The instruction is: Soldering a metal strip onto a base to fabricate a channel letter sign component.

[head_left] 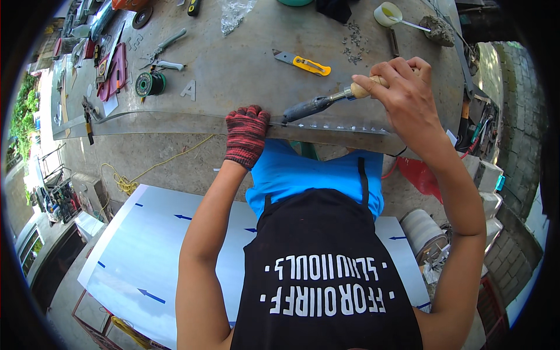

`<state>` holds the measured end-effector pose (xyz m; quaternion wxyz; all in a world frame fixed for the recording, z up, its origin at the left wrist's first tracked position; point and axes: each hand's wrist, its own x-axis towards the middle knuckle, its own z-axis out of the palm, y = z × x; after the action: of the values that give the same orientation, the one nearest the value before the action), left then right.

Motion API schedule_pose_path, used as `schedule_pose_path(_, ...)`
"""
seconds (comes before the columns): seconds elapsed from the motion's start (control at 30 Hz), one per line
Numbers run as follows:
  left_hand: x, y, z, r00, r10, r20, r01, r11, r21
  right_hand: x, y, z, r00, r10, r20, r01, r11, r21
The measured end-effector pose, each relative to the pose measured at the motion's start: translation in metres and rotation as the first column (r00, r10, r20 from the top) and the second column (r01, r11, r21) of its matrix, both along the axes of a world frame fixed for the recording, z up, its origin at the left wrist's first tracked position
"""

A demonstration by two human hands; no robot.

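Note:
My left hand (247, 134), in a red and black knit glove, is closed over a long, thin grey strip (192, 119) along the table's front edge. Small shiny blobs dot the strip to the right of that hand. My bare right hand (403, 96) grips the wooden handle of a soldering iron (318, 105), whose dark head is down at the strip, just right of the glove. Above the iron lies a yellow utility knife (309, 64). A spool of wire (149, 83) and a cut letter shape (188, 90) lie left of my hands.
The worktable (227, 70) also holds pliers (90, 116), shears, a pink object (112, 81), a cup (387, 13) beside a lump of stone, and scattered small bits. Behind me are a white sheet with blue arrows (134, 245), a grey roll (423, 236) and a yellow cord (128, 181).

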<state>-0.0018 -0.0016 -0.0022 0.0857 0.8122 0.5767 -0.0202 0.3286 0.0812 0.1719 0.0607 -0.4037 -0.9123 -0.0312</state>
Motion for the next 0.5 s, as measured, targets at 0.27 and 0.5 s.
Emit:
schedule_pose_path(0.27, 0.0011, 0.0006, 0.0028, 1.0, -0.004, -0.013, 0.003, 1.0, -0.013, 0.0028, 0.0033, 0.0033, 1.0, -0.006, -0.011, 0.006, 1.0, -0.007)
schedule_pose_path(0.5, 0.0007, 0.0011, 0.0017, 1.0, -0.008, 0.014, 0.008, 1.0, 0.002, 0.0016, 0.0024, 0.0007, 1.0, 0.004, -0.002, -0.004, 1.0, -0.003)
